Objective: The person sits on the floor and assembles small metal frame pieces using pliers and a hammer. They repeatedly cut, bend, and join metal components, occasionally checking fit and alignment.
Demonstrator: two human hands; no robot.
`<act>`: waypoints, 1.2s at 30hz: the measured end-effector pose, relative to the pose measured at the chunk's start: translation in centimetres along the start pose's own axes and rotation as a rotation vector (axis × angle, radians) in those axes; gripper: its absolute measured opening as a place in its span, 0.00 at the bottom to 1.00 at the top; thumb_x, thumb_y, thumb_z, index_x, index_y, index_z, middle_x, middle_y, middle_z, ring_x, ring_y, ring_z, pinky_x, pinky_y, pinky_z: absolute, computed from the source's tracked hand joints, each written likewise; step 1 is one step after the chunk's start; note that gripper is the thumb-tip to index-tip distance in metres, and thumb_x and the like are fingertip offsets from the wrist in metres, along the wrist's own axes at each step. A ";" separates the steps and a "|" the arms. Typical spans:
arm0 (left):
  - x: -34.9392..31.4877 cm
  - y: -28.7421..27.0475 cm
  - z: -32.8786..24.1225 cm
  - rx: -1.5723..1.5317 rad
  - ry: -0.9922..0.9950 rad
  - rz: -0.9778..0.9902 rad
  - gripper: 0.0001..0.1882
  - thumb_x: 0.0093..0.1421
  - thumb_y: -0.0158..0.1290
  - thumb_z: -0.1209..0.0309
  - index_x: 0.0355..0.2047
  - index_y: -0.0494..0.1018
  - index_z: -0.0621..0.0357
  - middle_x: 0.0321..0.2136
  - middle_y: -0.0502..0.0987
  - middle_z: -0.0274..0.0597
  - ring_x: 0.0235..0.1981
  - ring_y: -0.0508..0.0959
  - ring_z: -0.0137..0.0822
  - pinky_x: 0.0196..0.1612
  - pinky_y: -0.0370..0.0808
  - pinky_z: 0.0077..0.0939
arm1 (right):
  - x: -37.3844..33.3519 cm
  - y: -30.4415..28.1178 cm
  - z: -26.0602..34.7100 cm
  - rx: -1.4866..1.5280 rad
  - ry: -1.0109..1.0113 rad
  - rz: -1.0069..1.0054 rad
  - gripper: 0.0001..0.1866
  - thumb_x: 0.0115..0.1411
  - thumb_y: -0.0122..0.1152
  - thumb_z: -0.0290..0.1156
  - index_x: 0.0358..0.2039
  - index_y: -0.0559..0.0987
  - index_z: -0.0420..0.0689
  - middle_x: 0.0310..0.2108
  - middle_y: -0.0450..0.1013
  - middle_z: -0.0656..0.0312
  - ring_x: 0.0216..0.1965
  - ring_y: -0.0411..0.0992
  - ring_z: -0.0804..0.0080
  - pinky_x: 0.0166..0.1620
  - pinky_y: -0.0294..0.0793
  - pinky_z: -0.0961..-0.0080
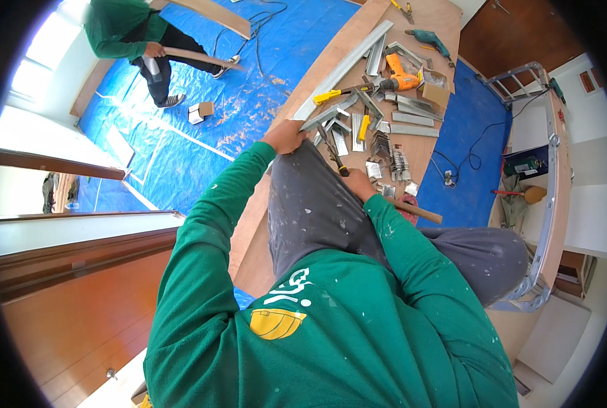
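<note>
Grips metal strip [319, 120] in left hand [286, 137], pliers-like tool [333, 152] in right hand [361, 185]; probably light, stiff strip, best held by flat faces.

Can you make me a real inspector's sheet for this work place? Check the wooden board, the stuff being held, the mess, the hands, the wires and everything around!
Surface: wooden board, crowded with metal and tools at its upper part.
Things in hand: metal strip and snips-like tool.
Clutter: loose metal pieces, orange drill, teal drill, yellow knife, open cardboard box.
Hands: left hand grips the metal strip; right hand holds the tool's handle end.
Cables: black cables lie on the blue sheeting, on both sides of the board.
Surroundings: another person at upper left holds a long wooden piece.
</note>
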State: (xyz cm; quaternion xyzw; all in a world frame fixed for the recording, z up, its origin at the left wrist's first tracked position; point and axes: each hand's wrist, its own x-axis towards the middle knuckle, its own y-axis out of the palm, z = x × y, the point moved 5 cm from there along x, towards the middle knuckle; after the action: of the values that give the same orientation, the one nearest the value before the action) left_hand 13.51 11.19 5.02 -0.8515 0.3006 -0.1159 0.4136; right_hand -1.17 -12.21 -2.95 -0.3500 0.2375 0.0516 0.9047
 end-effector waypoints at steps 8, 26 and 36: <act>-0.5 -0.7 -0.4 -0.080 -0.107 0.087 0.17 0.73 0.55 0.61 0.49 0.77 0.64 0.29 0.83 0.56 0.27 0.84 0.47 0.37 0.78 0.45 | -0.7 -0.4 1.2 0.001 -0.029 -0.101 0.35 0.58 0.71 0.61 0.37 0.87 0.33 0.34 0.82 0.35 0.42 0.82 0.36 0.46 0.80 0.51; -0.3 -1.8 -1.0 0.010 -0.149 0.001 0.19 0.70 0.57 0.58 0.52 0.80 0.58 0.39 0.83 0.65 0.45 0.82 0.65 0.49 0.77 0.56 | 1.0 1.8 1.2 0.120 -0.101 -0.213 0.25 0.61 0.73 0.51 0.36 0.86 0.35 0.31 0.82 0.41 0.36 0.83 0.43 0.40 0.79 0.55; -0.2 8.0 -12.1 -0.715 -0.294 -0.219 0.46 0.61 0.69 0.45 0.68 0.66 0.63 0.61 0.75 0.53 0.60 0.77 0.47 0.64 0.72 0.47 | 1.9 -4.2 0.9 0.370 0.054 -0.386 0.34 0.60 0.69 0.62 0.32 0.85 0.35 0.31 0.82 0.39 0.36 0.82 0.39 0.40 0.79 0.50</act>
State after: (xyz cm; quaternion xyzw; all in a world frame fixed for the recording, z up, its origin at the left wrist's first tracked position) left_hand 4.60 -0.17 6.42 -0.9763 0.1672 0.0756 0.1149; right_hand 1.95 -14.85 -0.69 -0.2190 0.1960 -0.1753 0.9396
